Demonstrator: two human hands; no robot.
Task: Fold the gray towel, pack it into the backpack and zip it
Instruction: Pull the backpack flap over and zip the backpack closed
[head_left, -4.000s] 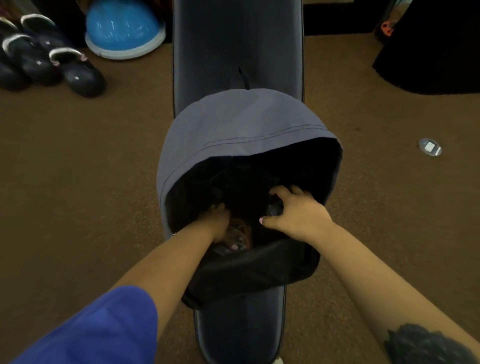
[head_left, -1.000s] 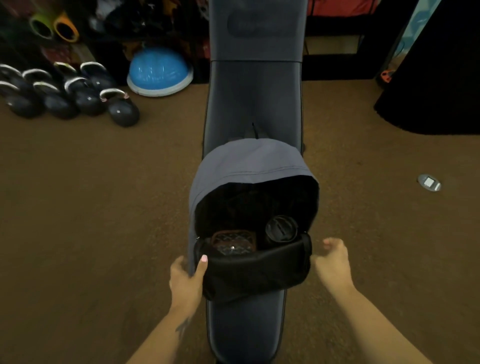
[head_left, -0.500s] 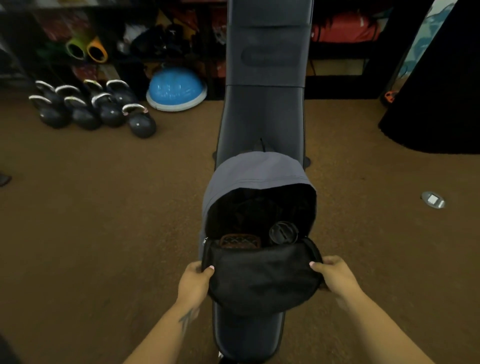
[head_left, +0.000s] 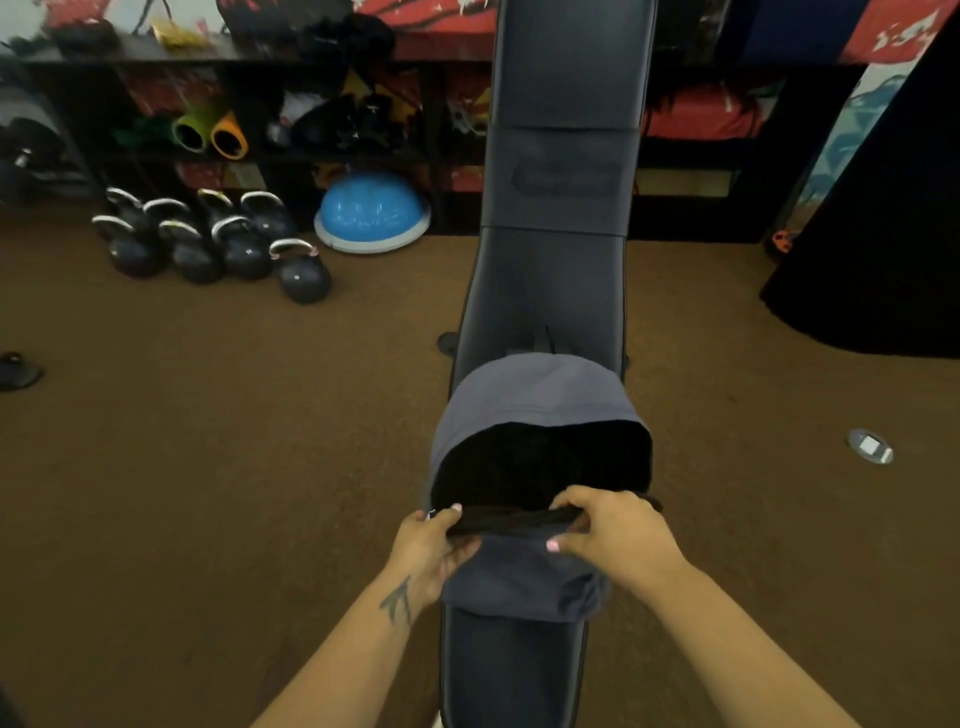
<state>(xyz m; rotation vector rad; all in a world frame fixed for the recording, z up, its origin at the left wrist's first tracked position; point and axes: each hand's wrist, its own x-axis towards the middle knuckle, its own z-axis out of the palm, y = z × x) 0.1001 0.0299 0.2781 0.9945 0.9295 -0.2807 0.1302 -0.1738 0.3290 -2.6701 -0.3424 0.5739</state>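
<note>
A gray backpack (head_left: 535, 387) lies on a dark padded bench (head_left: 558, 280), its main compartment gaping toward me with a black interior. The near flap (head_left: 524, 577) is lifted, its gray outer face toward me. My left hand (head_left: 428, 545) grips the flap's left edge; my right hand (head_left: 618, 532) pinches the dark rim on the right. Both hands hold the flap up against the opening. The contents are hidden behind it, and the gray towel is not visible.
Brown carpet surrounds the bench. Several black kettlebells (head_left: 218, 244) and a blue half-dome ball (head_left: 371, 213) sit at the back left before a dark shelf (head_left: 249, 104). A black shape (head_left: 883, 234) stands at the right, and a small silver floor plate (head_left: 871, 447) lies beyond the backpack.
My hands came out of the compartment, took the near flap at both sides and raised it over the opening. The items seen inside before are now covered.
</note>
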